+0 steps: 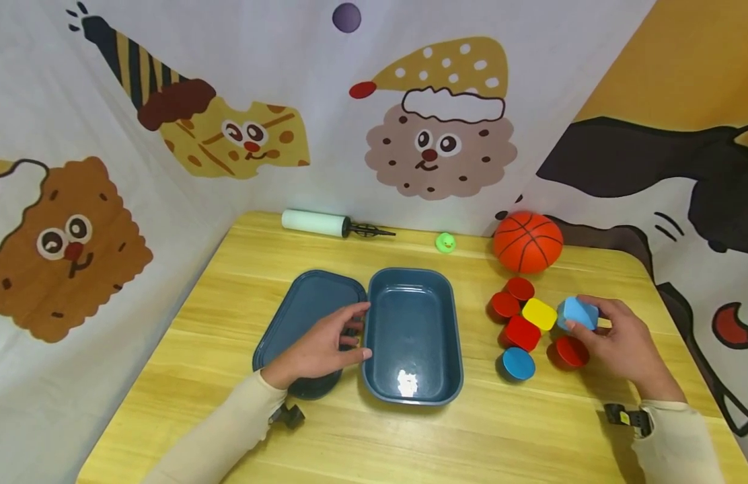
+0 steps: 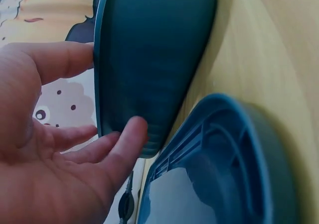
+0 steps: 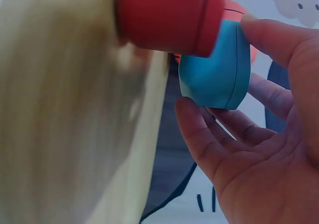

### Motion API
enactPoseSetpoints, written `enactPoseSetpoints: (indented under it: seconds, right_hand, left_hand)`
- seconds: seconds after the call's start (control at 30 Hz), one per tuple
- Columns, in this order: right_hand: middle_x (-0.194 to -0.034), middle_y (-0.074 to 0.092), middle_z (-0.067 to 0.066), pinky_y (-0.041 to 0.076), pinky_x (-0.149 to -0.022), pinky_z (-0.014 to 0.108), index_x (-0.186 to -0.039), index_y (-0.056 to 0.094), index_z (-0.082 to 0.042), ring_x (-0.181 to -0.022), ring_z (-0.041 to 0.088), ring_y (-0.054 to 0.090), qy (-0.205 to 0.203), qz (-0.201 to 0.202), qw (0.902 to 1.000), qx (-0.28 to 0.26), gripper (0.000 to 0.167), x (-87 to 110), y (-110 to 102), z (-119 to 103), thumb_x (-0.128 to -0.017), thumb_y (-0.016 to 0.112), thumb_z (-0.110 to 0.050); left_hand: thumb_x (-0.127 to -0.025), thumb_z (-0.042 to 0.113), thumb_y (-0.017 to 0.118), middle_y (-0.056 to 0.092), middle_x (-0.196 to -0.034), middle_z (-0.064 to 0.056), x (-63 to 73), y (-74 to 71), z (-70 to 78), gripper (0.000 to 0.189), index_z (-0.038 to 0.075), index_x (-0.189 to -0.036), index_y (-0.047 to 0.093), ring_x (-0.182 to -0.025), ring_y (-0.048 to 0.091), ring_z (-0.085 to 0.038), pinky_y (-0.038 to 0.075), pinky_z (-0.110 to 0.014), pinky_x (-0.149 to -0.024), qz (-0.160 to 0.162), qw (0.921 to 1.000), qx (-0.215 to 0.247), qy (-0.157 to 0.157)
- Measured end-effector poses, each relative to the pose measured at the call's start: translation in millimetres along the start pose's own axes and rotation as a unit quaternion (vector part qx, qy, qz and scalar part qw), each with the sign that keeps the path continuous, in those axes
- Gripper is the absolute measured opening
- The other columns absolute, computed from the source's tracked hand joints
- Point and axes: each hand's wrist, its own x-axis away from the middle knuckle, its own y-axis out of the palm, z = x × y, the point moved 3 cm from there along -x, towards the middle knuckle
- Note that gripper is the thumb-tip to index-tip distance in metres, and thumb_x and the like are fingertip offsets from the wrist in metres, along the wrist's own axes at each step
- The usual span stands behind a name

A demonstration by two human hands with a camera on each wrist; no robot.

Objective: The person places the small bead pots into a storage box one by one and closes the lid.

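Note:
My left hand [image 1: 328,341] is at the left rim of a dark blue rectangular bin [image 1: 454,336], its fingers spread and loosely bent. In the left wrist view the thumb [image 2: 65,59] touches the rim and other fingertips lie against the outer wall. My right hand [image 1: 622,336] holds a light blue rounded box [image 1: 576,314] between thumb and fingers. A seam runs round this box [image 3: 214,74] near one end in the right wrist view. Beside it are a yellow piece [image 1: 539,314], several red pieces [image 1: 522,334] and a round blue piece [image 1: 518,364].
A dark blue lid [image 1: 307,306] lies left of the bin, under the left forearm and hand. Toward the back are a pale hand pump [image 1: 313,222], a green rubber duck [image 1: 445,243] and a small orange basketball [image 1: 528,242]. A printed cloth [image 1: 325,67] hangs behind the wooden table [image 1: 410,444].

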Motion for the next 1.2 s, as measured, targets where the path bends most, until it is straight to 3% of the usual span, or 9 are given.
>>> enactPoseSetpoints:
  seconds: [0.13,0.27,0.33,0.43,0.5,0.67,0.73,0.97,1.2]
  right_hand:
    - [-0.138,0.05,0.035,0.043,-0.07,-0.001,-0.147,0.053,0.004,-0.112,0.053,0.055,0.0,0.003,1.0,-0.006,0.067,0.1,-6,-7,-0.097,0.079,-0.034]
    - [-0.141,0.048,0.035,0.064,-0.075,0.028,-0.147,0.053,0.003,-0.114,0.055,0.054,0.0,0.01,0.9999,0.004,0.068,0.2,-9,-15,-0.097,0.079,-0.035]
    - [-0.141,0.048,0.035,0.064,-0.075,0.028,-0.147,0.054,0.002,-0.114,0.055,0.054,-0.007,0.016,0.9998,0.005,0.066,-0.1,-10,-20,-0.097,0.08,-0.033]
    - [-0.139,0.05,0.034,0.061,-0.073,0.019,-0.145,0.056,0.002,-0.113,0.054,0.055,-0.026,0.025,0.9994,0.002,0.064,-1.3,-12,-29,-0.095,0.082,-0.029]
    - [-0.137,0.051,0.033,0.05,-0.07,0.003,-0.145,0.057,0.002,-0.113,0.054,0.055,-0.037,0.027,0.9989,-0.005,0.063,-2.9,-12,-35,-0.094,0.083,-0.026]
    - [-0.134,0.053,0.029,0.045,-0.073,0.0,-0.144,0.059,-0.001,-0.114,0.052,0.056,-0.057,0.023,0.9979,-0.02,0.06,-9.0,-9,-55,-0.094,0.083,-0.025]
    - [-0.133,0.054,0.028,0.054,-0.075,0.008,-0.143,0.06,-0.002,-0.114,0.051,0.056,-0.063,0.018,0.9976,-0.023,0.06,-11.6,-7,-62,-0.094,0.083,-0.026]
    - [-0.133,0.057,0.022,0.043,-0.079,0.001,-0.143,0.061,-0.004,-0.115,0.042,0.058,-0.088,0.005,0.9956,-0.032,0.058,-18.8,5,-83,-0.093,0.084,-0.023]
    - [-0.131,0.061,0.016,0.045,-0.083,0.005,-0.142,0.064,-0.009,-0.114,0.032,0.06,-0.135,-0.015,0.9897,-0.044,0.056,-22.9,18,-108,-0.092,0.085,-0.023]
  left_hand:
    - [-0.099,0.025,0.077,0.038,-0.167,-0.017,-1.0,2.1,-3.6,0.085,0.01,-0.167,0.029,-0.139,0.057,-0.036,0.059,-0.04,-0.103,0.001,0.9991,0.041,-0.005]
    - [-0.097,0.021,0.078,0.038,-0.166,-0.017,-2.0,4.1,-4.9,0.085,0.009,-0.166,0.029,-0.14,0.055,-0.037,0.059,-0.04,-0.101,0.005,0.9972,0.074,-0.008]
    - [-0.097,0.018,0.078,0.038,-0.166,-0.017,-2.2,5.5,-5.2,0.085,0.009,-0.166,0.029,-0.141,0.054,-0.038,0.06,-0.039,-0.1,0.008,0.9963,0.085,-0.01]
    - [-0.097,0.014,0.077,0.036,-0.167,-0.017,-2.2,7.9,-5.2,0.085,0.009,-0.166,0.029,-0.143,0.053,-0.04,0.06,-0.034,-0.095,0.011,0.9954,0.094,-0.009]
    - [-0.097,0.012,0.077,0.035,-0.167,-0.017,-2.1,9.3,-5.0,0.084,0.009,-0.166,0.028,-0.144,0.051,-0.04,0.061,-0.035,-0.095,0.013,0.9952,0.097,-0.007]
    - [-0.098,0.012,0.076,0.035,-0.168,-0.017,-0.6,10.8,-6.4,0.082,0.012,-0.166,0.03,-0.147,0.048,-0.042,0.055,-0.054,-0.106,0.029,0.9954,0.091,-0.009]
    - [-0.098,0.011,0.076,0.035,-0.168,-0.016,-0.3,11.2,-7.2,0.082,0.013,-0.166,0.031,-0.148,0.046,-0.043,0.052,-0.057,-0.109,0.034,0.9945,0.098,-0.013]
    - [-0.098,0.007,0.074,0.038,-0.165,-0.016,-2.3,11.6,-7.1,0.08,0.011,-0.165,0.031,-0.151,0.042,-0.039,0.039,-0.054,-0.123,0.026,0.9902,0.137,-0.009]
    - [-0.096,0.005,0.075,0.042,-0.163,-0.015,-4.8,10.9,-7.1,0.081,0.013,-0.165,0.032,-0.149,0.044,-0.034,0.033,-0.055,-0.126,0.023,0.9905,0.135,-0.01]
